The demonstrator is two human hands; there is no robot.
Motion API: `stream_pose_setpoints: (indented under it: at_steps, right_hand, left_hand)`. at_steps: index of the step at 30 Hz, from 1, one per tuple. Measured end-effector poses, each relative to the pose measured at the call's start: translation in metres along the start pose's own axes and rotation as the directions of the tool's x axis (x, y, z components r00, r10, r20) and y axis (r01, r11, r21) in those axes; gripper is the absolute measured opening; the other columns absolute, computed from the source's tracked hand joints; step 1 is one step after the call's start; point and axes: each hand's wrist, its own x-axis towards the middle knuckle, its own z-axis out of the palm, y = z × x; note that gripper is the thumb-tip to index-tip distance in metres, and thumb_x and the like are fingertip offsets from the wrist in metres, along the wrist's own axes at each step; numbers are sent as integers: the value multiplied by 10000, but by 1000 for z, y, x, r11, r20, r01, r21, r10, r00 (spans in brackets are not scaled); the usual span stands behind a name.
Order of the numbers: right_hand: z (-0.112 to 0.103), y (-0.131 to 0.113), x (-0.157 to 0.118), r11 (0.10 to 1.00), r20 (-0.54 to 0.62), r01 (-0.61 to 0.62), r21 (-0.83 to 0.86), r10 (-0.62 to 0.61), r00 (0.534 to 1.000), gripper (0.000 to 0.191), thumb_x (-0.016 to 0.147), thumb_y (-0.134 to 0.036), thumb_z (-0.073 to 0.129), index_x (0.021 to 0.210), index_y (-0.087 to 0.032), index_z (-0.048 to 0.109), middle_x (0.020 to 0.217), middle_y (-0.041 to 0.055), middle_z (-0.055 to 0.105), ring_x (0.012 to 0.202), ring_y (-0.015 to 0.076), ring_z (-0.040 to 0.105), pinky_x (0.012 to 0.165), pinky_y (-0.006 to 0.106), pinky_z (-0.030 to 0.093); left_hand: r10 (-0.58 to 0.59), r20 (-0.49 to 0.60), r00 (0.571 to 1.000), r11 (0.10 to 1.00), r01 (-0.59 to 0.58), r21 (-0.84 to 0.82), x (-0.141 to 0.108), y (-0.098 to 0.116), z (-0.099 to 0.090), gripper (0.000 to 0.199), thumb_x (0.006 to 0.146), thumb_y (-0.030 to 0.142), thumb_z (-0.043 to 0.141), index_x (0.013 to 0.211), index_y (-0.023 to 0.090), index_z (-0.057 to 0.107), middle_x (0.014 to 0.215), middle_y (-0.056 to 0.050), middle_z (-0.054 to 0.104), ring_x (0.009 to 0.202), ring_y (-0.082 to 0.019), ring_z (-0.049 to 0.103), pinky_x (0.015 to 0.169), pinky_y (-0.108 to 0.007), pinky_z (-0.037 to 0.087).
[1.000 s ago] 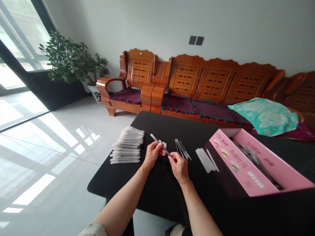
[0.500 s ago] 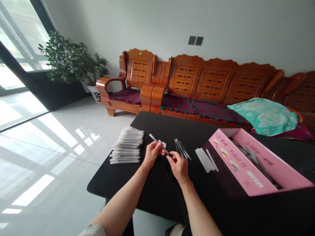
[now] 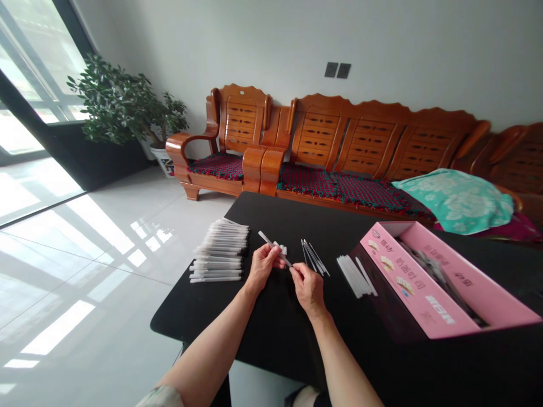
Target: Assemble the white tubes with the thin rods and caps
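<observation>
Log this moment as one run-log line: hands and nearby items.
Left hand: holds white tube | right hand: fingers at its end | table: white tube stack, thin rods, pink box

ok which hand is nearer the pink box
Right. The right hand is to the left of the pink cardboard box, not touching it; the left hand is farther left, on the right hand's far side from the box.

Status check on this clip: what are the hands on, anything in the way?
Left hand gripping white pen-like tube. Right hand pinching its lower end. Thin dark rods lying close by right hand, not touching.
</observation>
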Motion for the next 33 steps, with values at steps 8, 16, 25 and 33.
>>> stream_pose_setpoints:
  at_steps: [8,16,25,33]
  right_hand:
    - [0,1,0,1000,30,-12,4,12,999,282,940,-364,462,927,-173,670,733,40,689,638,138,626,627,216,398]
    - [0,0,-1,999,52,-42,-14,43,998,310,920,-412,501,1006,-161,663,663,23,664,590,135,608,609,212,388]
    - [1,1,-1,998,70,-61,-15,62,996,303,910,-420,512,979,-169,667,632,12,650,562,130,591,587,209,374]
    - [1,0,-1,999,19,-36,-6,36,999,243,906,-351,504,854,-177,665,651,17,658,544,115,570,574,208,359]
  left_hand:
    - [-5,-10,1000,1000,5,-1,1,1,0,401,778,493,700,844,106,618,673,-52,677,523,-123,632,508,-214,522]
    - [-5,-4,1000,1000,5,-5,0,1,0,412,770,502,705,848,106,620,687,-58,681,525,-123,631,511,-219,522]
    - [-5,-4,1000,1000,5,-6,1,1,0,410,767,497,708,844,104,618,686,-60,679,528,-125,635,509,-219,526]
    - [-5,-18,1000,1000,6,17,0,1,1,411,764,499,709,832,105,619,665,-58,675,518,-128,634,500,-217,527]
